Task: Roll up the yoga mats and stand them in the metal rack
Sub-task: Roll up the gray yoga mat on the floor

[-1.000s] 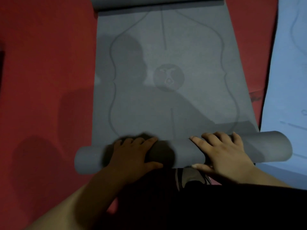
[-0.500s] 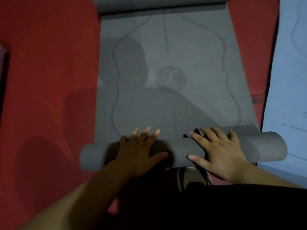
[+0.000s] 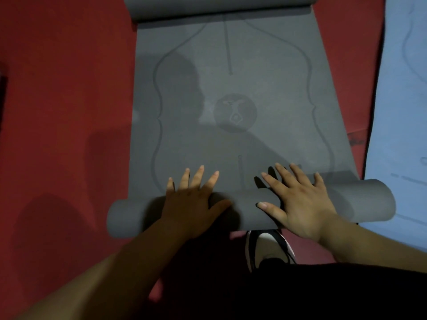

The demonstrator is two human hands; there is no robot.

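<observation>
Lower centre: left hand and right hand lie flat on rolled end of grey mat, fingers straight, spread. Rolling step, looks early. Next likely needs even push up-frame. Blue mat flat at right edge.

A dimly lit red floor fills the view. Soft, dark shadows fall across its near left part. A dark scuff marks it at right. A black strip lines the left edge.
</observation>
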